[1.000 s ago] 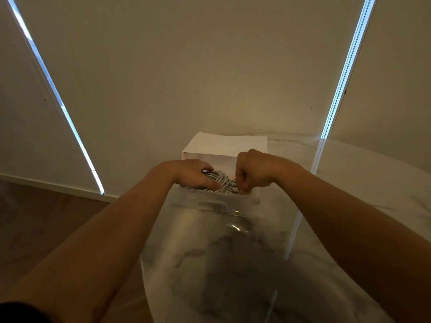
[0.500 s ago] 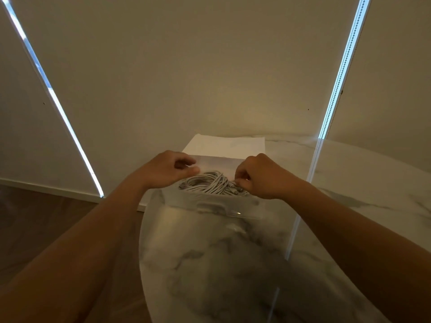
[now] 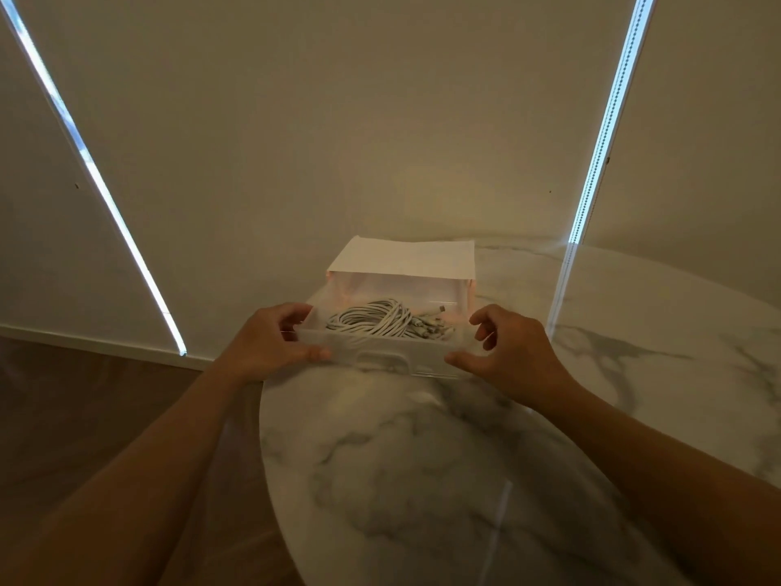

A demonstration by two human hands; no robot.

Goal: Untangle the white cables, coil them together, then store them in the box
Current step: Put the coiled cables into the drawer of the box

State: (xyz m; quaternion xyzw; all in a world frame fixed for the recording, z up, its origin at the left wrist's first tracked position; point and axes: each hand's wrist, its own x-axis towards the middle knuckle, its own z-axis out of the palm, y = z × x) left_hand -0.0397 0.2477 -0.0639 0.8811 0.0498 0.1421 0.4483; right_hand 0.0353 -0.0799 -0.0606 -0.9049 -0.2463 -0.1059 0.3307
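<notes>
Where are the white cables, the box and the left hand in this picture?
white cables (image 3: 372,321), head view, middle of the coil.
box (image 3: 393,355), head view, its clear front wall.
left hand (image 3: 266,351), head view, back of the hand.

The setting looks like a room in a home, most likely a dining or living area. A round table (image 3: 422,480) with a glossy white marble-look top veined in grey stands close to a run of windows covered by plain beige roller blinds (image 3: 338,120), drawn fully down. Thin strips of daylight (image 3: 105,192) show in the gaps between them, and what seems to be a bead chain (image 3: 602,133) runs along the right gap. Beside the table lies a brown wood-look floor (image 3: 84,408), edged by white trim (image 3: 84,343) below the blinds. The light is dim and warm. A small translucent storage box (image 3: 380,359) of the household kind sits on the table.
</notes>
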